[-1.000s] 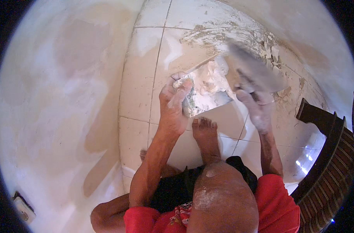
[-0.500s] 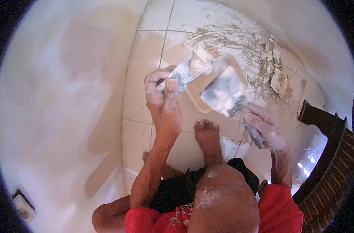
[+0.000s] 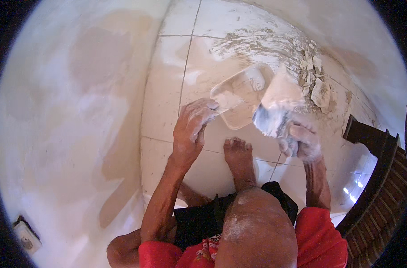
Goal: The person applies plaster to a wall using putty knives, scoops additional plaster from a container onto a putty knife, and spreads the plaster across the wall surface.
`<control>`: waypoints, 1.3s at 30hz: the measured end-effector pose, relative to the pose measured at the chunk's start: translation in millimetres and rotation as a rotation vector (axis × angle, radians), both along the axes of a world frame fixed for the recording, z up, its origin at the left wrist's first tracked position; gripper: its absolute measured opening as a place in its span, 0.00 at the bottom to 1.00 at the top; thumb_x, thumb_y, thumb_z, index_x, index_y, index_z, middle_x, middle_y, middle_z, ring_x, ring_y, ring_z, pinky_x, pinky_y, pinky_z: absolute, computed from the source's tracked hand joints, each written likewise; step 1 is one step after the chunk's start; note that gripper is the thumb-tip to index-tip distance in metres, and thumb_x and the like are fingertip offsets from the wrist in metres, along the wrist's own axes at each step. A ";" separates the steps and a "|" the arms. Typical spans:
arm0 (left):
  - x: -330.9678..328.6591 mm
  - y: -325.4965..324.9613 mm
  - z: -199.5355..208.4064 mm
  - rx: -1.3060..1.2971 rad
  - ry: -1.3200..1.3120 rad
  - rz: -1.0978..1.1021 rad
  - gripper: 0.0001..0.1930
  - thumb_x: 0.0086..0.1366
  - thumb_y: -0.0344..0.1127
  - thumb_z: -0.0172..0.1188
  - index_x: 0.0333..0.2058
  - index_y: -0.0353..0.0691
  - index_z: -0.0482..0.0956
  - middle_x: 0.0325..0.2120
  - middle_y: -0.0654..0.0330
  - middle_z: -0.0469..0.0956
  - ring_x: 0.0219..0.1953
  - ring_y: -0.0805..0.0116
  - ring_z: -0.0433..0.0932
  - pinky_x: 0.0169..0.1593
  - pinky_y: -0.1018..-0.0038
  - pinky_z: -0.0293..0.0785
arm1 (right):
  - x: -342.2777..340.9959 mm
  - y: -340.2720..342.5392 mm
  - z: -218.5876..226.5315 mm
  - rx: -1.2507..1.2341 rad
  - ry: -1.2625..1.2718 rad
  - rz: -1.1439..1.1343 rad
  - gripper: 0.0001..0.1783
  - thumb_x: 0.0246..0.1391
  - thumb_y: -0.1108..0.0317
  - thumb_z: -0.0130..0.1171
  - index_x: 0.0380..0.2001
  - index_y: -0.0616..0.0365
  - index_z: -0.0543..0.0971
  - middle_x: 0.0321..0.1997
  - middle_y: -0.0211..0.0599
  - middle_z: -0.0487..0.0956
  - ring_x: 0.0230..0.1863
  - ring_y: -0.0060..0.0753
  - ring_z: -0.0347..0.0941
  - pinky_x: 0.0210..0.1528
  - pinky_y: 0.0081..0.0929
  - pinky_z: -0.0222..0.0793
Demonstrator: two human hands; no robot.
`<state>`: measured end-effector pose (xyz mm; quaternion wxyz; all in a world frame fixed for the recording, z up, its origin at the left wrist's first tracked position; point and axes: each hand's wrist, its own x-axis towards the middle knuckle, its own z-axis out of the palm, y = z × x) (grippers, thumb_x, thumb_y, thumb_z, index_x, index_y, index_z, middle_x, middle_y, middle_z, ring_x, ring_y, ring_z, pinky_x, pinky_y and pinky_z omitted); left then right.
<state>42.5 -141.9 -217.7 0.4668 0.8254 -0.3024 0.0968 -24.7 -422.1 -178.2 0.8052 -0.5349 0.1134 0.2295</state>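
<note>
My left hand [image 3: 192, 123] is closed on a thin flat scraper blade [image 3: 229, 101], smeared with pale putty, which points over the tray. My right hand [image 3: 304, 138] grips a putty knife [image 3: 267, 119] by its dirty handle. Its wide metal blade tilts upward, and a thick layer of off-white putty [image 3: 281, 91] covers most of it. Between the two hands a shallow beige plastic tray [image 3: 234, 127] rests on the floor, with a whitish lump [image 3: 257, 80] at its far end. The knife's blade hides the tray's right side.
Smeared plaster [image 3: 261, 42] and broken flakes [image 3: 320, 93] lie on the tiled floor [image 3: 161, 118] beyond the tray. A patched wall [image 3: 73, 134] with a socket [image 3: 27, 236] stands at left. Dark ridged furniture [image 3: 377, 192] curves along the right. My bare foot [image 3: 237, 154] is just below the tray.
The putty lump on the left blade is gone from it, and the putty knife now carries a thick layer. My left hand has lowered its blade over the tray; my right hand has turned the knife upward.
</note>
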 end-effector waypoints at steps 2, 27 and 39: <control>-1.3 -8.5 11.8 -0.092 0.355 0.211 0.10 0.59 0.20 0.55 0.39 0.36 0.72 0.37 0.55 0.78 0.43 0.65 0.77 0.47 0.68 0.74 | 1.5 -6.7 8.7 -0.002 -0.034 -0.067 0.15 0.56 0.62 0.56 0.38 0.65 0.77 0.21 0.31 0.74 0.16 0.16 0.66 0.18 0.16 0.60; 17.2 -18.3 60.7 -0.832 1.008 0.376 0.09 0.64 0.30 0.56 0.41 0.34 0.70 0.31 0.61 0.76 0.30 0.77 0.76 0.32 0.80 0.75 | 43.1 -23.3 57.8 -1.427 -0.941 0.118 0.31 0.40 0.84 0.60 0.50 0.44 0.79 0.40 0.33 0.76 0.40 0.35 0.72 0.41 0.27 0.68; 11.8 -21.0 54.6 -0.759 0.912 0.399 0.12 0.64 0.33 0.58 0.42 0.33 0.70 0.31 0.63 0.75 0.31 0.79 0.73 0.35 0.82 0.71 | 56.2 1.1 108.2 -1.860 -1.220 0.561 0.27 0.43 0.69 0.57 0.50 0.37 0.78 0.42 0.28 0.74 0.44 0.32 0.72 0.49 0.34 0.66</control>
